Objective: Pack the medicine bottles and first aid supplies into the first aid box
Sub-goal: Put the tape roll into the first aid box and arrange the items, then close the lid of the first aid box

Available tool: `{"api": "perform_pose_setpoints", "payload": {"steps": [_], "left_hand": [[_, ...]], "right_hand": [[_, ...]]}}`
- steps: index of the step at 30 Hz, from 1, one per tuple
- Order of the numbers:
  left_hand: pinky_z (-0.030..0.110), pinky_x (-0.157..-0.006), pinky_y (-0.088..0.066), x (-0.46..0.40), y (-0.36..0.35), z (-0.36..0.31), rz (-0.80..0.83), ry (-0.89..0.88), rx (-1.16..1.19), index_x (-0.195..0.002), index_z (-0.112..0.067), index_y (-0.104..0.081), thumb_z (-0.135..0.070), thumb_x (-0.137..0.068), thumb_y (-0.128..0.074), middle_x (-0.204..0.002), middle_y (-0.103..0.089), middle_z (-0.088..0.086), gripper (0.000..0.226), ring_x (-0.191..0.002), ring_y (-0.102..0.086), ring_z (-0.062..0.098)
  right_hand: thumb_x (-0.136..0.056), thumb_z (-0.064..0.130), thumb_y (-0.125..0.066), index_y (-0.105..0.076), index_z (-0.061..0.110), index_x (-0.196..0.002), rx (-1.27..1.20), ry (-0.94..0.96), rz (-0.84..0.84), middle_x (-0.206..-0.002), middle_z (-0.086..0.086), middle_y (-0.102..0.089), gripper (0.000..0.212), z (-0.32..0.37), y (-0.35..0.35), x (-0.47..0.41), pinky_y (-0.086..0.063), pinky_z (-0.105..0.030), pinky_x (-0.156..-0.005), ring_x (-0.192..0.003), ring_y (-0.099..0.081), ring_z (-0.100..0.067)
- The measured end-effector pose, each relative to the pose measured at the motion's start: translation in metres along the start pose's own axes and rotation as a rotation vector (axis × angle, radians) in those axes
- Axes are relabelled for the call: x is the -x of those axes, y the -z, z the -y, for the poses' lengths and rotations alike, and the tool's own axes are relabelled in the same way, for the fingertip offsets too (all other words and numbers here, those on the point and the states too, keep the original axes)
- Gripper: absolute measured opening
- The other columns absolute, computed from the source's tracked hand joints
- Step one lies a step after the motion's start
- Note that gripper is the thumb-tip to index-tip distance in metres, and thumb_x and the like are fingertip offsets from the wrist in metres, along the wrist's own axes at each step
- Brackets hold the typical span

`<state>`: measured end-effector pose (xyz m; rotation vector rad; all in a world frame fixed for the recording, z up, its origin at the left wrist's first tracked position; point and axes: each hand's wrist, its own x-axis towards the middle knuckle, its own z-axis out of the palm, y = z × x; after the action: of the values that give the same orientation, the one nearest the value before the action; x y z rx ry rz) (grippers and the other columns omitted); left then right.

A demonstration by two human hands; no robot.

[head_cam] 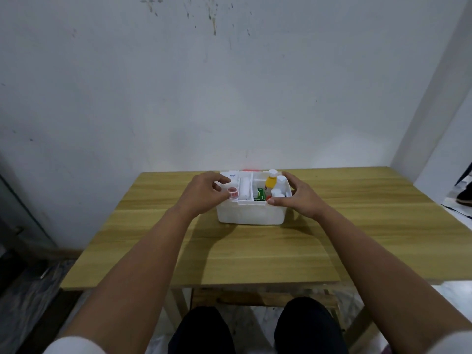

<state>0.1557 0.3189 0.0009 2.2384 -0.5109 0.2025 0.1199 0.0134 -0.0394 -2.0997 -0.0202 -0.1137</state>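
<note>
The white first aid box (249, 214) stands at the middle of the wooden table (255, 251), its top uncovered. Inside I see a white bandage roll (245, 189), a green packet (260, 194), a yellow bottle with a white cap (270, 182) and white bottles (279, 182). My left hand (204, 191) is at the box's left end, fingertips pinching a small red tape roll (233, 191) at the left compartment. My right hand (298, 198) grips the box's right end, thumb on the front rim and fingers over the far rim.
The table's far edge meets a white wall (229, 98) right behind the box. A red strip (251, 170) shows behind the box. My knees are under the near edge. A shoe (464, 198) is on the floor at the far right.
</note>
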Motion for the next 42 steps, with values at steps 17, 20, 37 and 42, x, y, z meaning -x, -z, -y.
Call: {"api": "perform_pose_setpoints", "payload": {"steps": [17,20,37,42], "left_hand": [[0.034,-0.072,-0.056,-0.063,-0.028,0.019,0.087,0.655,0.529,-0.104,-0.014,-0.071,-0.075,-0.09,-0.051,-0.094,-0.078,0.009,0.066,-0.086,-0.076,0.029],[0.038,-0.069,-0.058,-0.076,-0.032,0.027,0.144,0.727,0.705,-0.11,-0.014,-0.067,-0.081,-0.086,-0.05,-0.093,-0.079,0.012,0.073,-0.084,-0.078,0.031],[0.039,-0.092,-0.043,-0.056,0.002,-0.02,-0.11,0.464,0.641,-0.141,-0.021,-0.06,-0.086,-0.085,-0.039,-0.139,-0.064,-0.001,0.088,-0.114,-0.06,0.017],[0.046,-0.104,-0.05,-0.011,-0.003,-0.008,-0.086,0.404,0.614,-0.122,-0.027,-0.07,-0.086,-0.082,-0.047,-0.127,-0.069,-0.005,0.074,-0.117,-0.064,0.017]], "right_hand": [[-0.091,0.069,-0.061,-0.069,0.011,-0.125,-0.365,-0.442,-0.208,-0.118,-0.004,-0.074,0.067,0.004,0.008,-0.06,-0.058,-0.044,-0.081,-0.104,-0.07,-0.027],[-0.087,0.071,-0.064,-0.074,0.012,-0.114,-0.393,-0.471,-0.218,-0.11,-0.006,-0.077,0.066,-0.004,0.005,-0.077,-0.057,-0.046,-0.087,-0.101,-0.072,-0.031],[-0.092,0.064,-0.065,-0.077,0.014,-0.108,-0.482,-0.09,-0.409,-0.107,0.008,-0.08,0.053,0.067,0.017,-0.032,-0.052,-0.034,-0.085,-0.098,-0.075,-0.008],[-0.088,0.048,-0.078,-0.077,0.009,-0.101,-0.375,0.016,-0.423,-0.099,-0.002,-0.078,0.041,0.058,0.002,0.005,-0.053,-0.033,-0.085,-0.093,-0.069,-0.011]]}}
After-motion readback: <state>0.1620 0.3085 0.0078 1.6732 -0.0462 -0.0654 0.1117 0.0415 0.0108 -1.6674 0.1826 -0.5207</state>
